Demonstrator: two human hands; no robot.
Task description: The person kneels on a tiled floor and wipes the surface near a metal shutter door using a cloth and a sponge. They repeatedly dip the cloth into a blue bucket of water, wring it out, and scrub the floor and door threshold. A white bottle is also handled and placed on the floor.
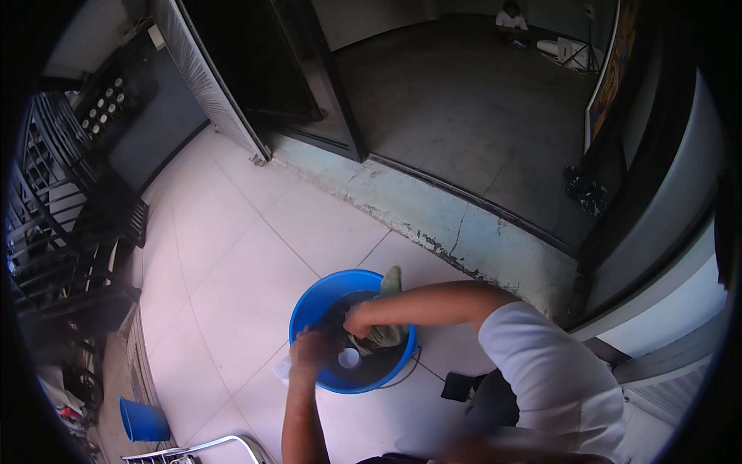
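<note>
A blue bucket (308, 303) stands on the pale tiles in front of me, with dark, murky water in it. An olive-green cloth (390, 335) lies partly in the water and hangs up over the far right rim. My right hand (360, 319) reaches into the bucket, its fingers closed at the cloth's left edge. Over the left rim is my left hand (309, 349), its fingers smeared and hard to read. A small white cup (348, 357) sits in the water between my hands and the near rim. Something whitish (283, 370) shows outside the bucket beside my left wrist.
A dark green pad (457, 387) lies on the floor right of the bucket. At the lower left are another blue bucket (144, 420) and a metal frame (232, 442). Beyond a cracked raised sill (433, 209), a person (511, 22) sits far back in a dark room.
</note>
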